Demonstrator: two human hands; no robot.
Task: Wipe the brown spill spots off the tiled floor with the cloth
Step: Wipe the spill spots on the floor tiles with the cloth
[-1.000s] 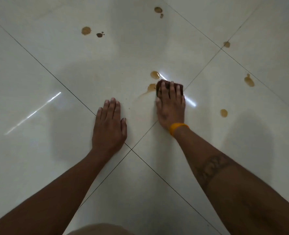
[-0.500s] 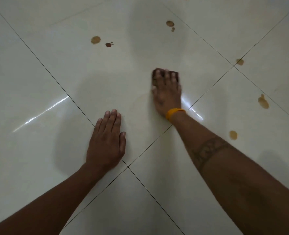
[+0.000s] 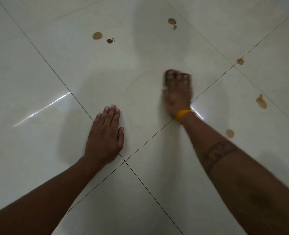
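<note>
On the glossy tiled floor (image 3: 38,68), two bare hands rest well apart. To the left, the left hand (image 3: 106,134) lies flat and open, palm down, fingers together, holding nothing, just beside the point where four tiles meet. Ahead and to the right, the right hand (image 3: 177,92), blurred, presses flat with fingers spread on a dark cloth (image 3: 169,72), of which only the far edge shows past the fingertips. One orange band (image 3: 183,114) circles that wrist. Six groups of brown spill spots are visible: two (image 3: 97,36) (image 3: 110,41) far ahead of the left hand, one pair (image 3: 172,21) beyond the cloth, one (image 3: 240,61) on a grout line to the right, and two (image 3: 261,102) (image 3: 230,133) right of the forearm.
</note>
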